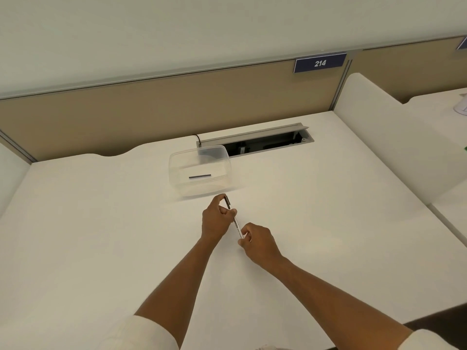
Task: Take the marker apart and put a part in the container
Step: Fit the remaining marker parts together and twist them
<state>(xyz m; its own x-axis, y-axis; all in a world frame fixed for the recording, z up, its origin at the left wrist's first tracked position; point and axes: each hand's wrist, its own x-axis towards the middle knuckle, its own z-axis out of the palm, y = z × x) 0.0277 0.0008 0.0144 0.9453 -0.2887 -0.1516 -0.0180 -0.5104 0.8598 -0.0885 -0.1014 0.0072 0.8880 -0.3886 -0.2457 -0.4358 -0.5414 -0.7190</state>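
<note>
Left hand grips marker cap end; right hand grips barrel. Axis points toward container, just beyond left hand.

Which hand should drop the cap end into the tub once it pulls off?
Left hand: it pinches the marker at its dark far end, nearest the clear container. Right hand holds the near end.

Both hands hold a marker above a white desk: the left hand grips its dark end, the right hand its white end. Just beyond stands a clear container holding what looks like a thin dark stick.
</note>
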